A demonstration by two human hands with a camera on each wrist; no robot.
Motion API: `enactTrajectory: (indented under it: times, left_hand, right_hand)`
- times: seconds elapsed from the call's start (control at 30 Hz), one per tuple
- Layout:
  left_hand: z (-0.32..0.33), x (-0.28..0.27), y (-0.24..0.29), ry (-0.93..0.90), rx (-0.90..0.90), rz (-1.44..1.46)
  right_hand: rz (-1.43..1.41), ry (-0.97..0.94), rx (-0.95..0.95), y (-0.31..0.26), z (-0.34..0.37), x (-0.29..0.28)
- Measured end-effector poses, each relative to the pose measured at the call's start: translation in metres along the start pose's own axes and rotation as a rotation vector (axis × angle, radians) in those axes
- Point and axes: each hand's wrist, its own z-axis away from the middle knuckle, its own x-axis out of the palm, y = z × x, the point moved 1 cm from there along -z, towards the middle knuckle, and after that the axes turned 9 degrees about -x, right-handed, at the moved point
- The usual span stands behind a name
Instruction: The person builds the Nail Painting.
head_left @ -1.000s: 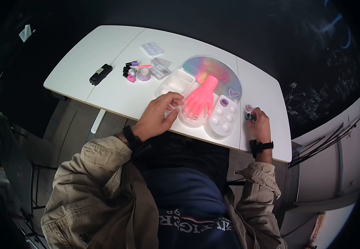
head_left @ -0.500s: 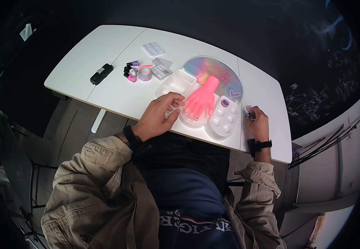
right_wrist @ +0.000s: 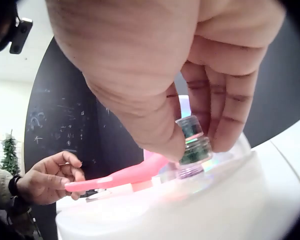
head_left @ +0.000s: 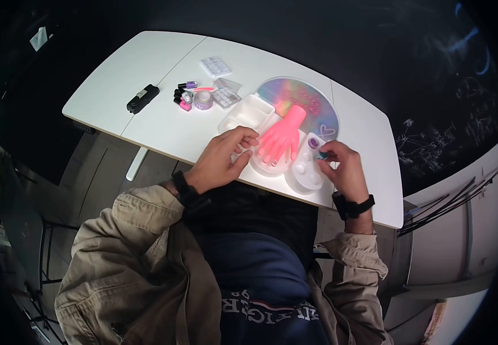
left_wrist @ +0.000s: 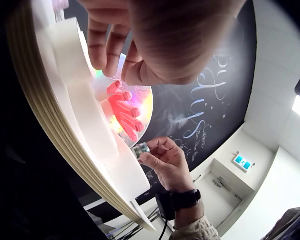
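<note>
Right fingers pinching a green jar, partly hidden by them, left fingers relaxed, cropped in wrist view

The jar is dark green, the model hand pink, the panel rainbow-swirled.

From here I see a small clear jar with dark green contents, slightly tilted, pinched in the right hand over the white welled tray. A pink model hand lies beside it, fingers spread.
</note>
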Motion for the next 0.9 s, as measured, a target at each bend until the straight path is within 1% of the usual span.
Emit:
enactTrajectory:
  times: [0.1,0.2,0.3,0.4,0.6,0.7,0.8,0.9]
  left_hand:
    - [0.001,-0.001,0.0,0.005,-0.003,-0.002]
    - [0.0,-0.002,0.001,0.001,-0.012,-0.004]
    - [0.0,-0.002,0.0,0.003,-0.007,0.005]
    - [0.0,-0.002,0.0,0.005,-0.006,0.009]
    - [0.0,-0.001,0.001,-0.001,-0.015,0.002]
    - [0.0,0.0,0.001,-0.002,-0.028,0.0]
    - [-0.001,-0.002,0.003,-0.005,-0.033,0.006]
    - [0.001,-0.005,0.002,0.006,-0.02,0.008]
  right_hand:
    - [-0.021,-0.036,-0.01,-0.005,-0.006,0.012]
    - [-0.002,-0.012,-0.042,0.0,-0.009,0.019]
    - [0.007,-0.012,-0.033,-0.005,-0.012,0.021]
    - [0.113,-0.072,-0.049,-0.016,-0.013,0.015]
    - [0.102,-0.075,-0.044,-0.011,-0.011,0.016]
    - [0.098,-0.045,-0.109,-0.006,-0.008,0.018]
    - [0.083,-0.036,-0.109,-0.012,-0.007,0.008]
    - [0.2,-0.047,-0.112,0.007,0.006,-0.003]
